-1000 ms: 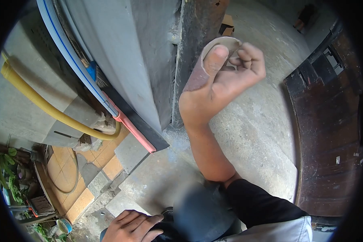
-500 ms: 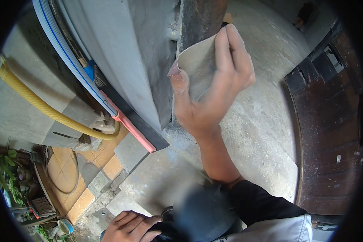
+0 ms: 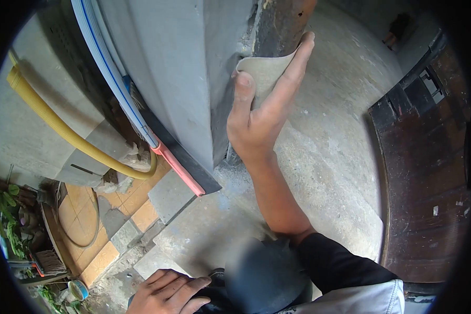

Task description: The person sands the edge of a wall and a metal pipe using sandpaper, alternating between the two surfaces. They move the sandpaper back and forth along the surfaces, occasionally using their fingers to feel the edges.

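A sheet of sandpaper point(image 3: 269, 73), pale backing toward me, lies curved in my right hand point(image 3: 261, 120). The thumb presses its left edge and the stretched fingers run along its right side. Sheet and hand wrap against the dark, worn post point(image 3: 282, 29) beside the grey wall; the contact face is hidden. Low in the view, my left hand point(image 3: 170, 293) rests on my dark-clothed leg, holding nothing, with its fingers stretched and slightly apart.
A floor squeegee point(image 3: 180, 170) with a pink holder leans on the grey wall point(image 3: 167, 68). Left of it hangs a yellow hose point(image 3: 78, 144). A dark wooden panel point(image 3: 424, 193) stands at right. Plants point(image 3: 10, 220) are at lower left. Another person point(image 3: 397, 29) is far back.
My right hand has turned and closed in on the post, bending the sandpaper round it. The view has shifted slightly, and my left hand stays on my leg.
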Motion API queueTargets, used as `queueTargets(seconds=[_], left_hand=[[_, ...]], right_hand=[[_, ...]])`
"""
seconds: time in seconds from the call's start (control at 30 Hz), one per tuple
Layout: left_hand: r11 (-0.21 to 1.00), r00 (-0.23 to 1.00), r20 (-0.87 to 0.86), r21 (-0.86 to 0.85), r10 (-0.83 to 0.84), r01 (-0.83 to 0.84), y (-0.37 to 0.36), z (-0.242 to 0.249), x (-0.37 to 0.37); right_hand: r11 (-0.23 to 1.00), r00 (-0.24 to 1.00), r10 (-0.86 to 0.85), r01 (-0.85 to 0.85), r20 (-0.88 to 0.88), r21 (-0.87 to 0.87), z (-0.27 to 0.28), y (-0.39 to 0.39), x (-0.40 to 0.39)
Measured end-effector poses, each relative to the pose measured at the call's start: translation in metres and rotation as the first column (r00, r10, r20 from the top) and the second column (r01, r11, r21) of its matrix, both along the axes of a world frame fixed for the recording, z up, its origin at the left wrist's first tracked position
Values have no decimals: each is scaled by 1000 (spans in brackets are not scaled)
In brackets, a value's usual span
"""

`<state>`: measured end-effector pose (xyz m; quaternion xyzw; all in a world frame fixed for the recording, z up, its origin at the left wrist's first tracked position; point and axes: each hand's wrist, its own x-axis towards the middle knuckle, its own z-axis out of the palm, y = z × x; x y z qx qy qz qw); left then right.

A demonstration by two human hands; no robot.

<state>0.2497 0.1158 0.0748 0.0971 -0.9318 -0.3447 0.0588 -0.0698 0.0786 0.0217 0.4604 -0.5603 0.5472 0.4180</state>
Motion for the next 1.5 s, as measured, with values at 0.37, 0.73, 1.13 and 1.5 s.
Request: queueTargets(seconds=[0.37,0.73,1.13,1.5], left_hand=[[1000,1000,20,0,7,-7,-3,0,5],[1000,999,38,-14,-3,3,-3,4,-1],[1000,1000,3,-1,-9,9,4,8,-6],[1000,1000,4,10,-29,29,13,10,0]], right_hand=[[973,970,228,-230,86,4,47,4,7],[964,935,258,-267,242,5,73,2,1],[994,995,88,-85,52,-71,42,-11,-3],[980,968,196,-187,157,-72,-38,1,9]])
